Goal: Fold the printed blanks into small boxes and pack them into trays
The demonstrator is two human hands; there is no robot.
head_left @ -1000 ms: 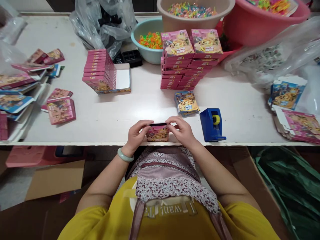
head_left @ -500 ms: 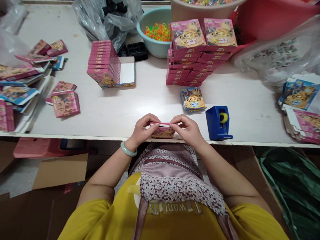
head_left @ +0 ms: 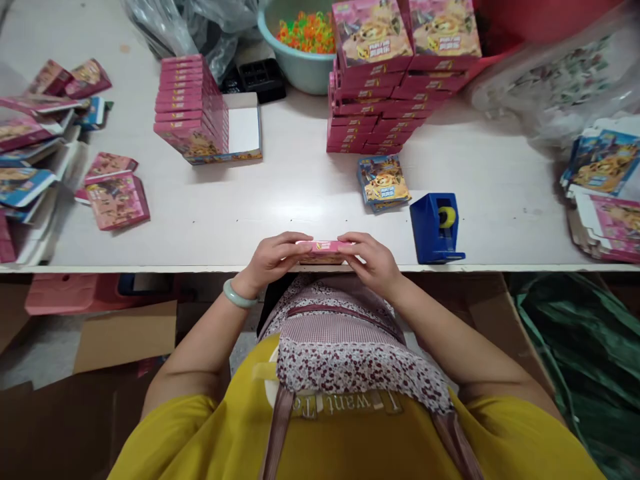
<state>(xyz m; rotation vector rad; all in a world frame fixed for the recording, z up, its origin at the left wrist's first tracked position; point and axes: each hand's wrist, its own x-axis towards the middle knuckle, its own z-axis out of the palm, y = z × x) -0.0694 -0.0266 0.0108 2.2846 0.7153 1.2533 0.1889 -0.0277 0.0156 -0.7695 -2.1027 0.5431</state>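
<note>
I hold a small pink box [head_left: 323,248] between both hands at the near edge of the white table [head_left: 300,193], right in front of my body. My left hand [head_left: 273,257] grips its left end and my right hand [head_left: 373,260] grips its right end, fingers curled over the top and thumbs underneath as far as I can tell, so both hands are closed on the box and neither is free. The box lies flat with its long axis running left to right, parallel to the table edge, and its narrow pink side faces up toward me. Taking the blue tape dispenser [head_left: 436,229] as my landmark: the box sits just to the left of it and slightly nearer to me, so my right hand is the closer one to the dispenser, with my left hand beyond the box on the far side. Just behind the dispenser and a little left lies a small stack of blue packs [head_left: 383,182]; farther back from it stand two tall stacks of pink boxes [head_left: 400,87]. Well to the left of the dispenser, an open tray [head_left: 243,131] holds a row of pink boxes on edge.
</note>
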